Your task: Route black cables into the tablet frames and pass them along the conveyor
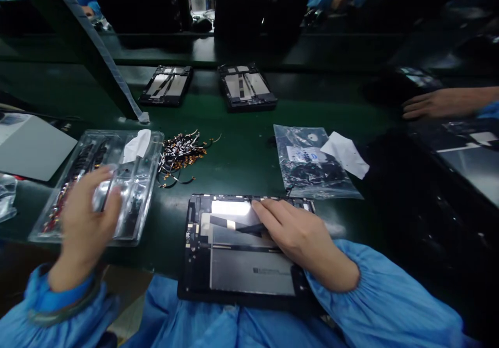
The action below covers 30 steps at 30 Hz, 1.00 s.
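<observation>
An opened tablet [253,272] lies in front of me at the table's near edge, its silver panels, dark flat cables and black frame showing. My right hand [300,233] rests on its upper right part, fingers stretched together and fingertips touching near the top edge; the thumb is hidden. My left hand [88,218] is over a clear plastic tray [150,182], blurred, with thumb and index finger apart. A dark thin strip shows between them, but I cannot tell whether it is part of the tray. Small red and black parts [62,197] lie in the tray's left side.
Beside the tray is a pile of small cables [181,153]. Two more opened tablets [167,85] lie farther back. A clear bag [312,163] with a white paper [346,155] lies right of centre. A slanted post [97,47] rises at left. A co-worker's hand [448,104] is at right.
</observation>
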Tool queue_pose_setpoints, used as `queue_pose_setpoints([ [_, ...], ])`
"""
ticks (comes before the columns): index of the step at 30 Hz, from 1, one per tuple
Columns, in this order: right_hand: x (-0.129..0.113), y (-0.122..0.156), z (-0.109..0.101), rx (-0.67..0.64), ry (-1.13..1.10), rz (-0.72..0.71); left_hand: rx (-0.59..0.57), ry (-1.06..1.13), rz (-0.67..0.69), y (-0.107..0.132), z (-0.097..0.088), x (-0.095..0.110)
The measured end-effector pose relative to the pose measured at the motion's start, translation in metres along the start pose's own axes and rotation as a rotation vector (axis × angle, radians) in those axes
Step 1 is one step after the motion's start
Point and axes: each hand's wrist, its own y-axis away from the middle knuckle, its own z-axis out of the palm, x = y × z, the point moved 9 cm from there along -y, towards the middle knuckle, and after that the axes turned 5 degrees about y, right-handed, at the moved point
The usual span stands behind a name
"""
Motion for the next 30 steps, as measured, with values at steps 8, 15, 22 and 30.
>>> queue_pose_setpoints([
  [8,0.000,-0.001,0.002,-0.037,-0.014,0.006,-0.676,0.232,0.703,0.010,0.144,0.145],
  [15,0.005,0.001,0.004,-0.074,-0.077,0.051,-0.737,0.197,0.685,0.015,0.157,0.140],
  [22,0.022,0.025,0.002,-0.134,-0.252,0.133,-0.790,0.182,0.670,0.018,0.162,0.138],
  [30,0.018,0.027,-0.004,-0.101,-0.124,0.062,-0.728,0.092,0.778,0.023,0.156,0.143],
])
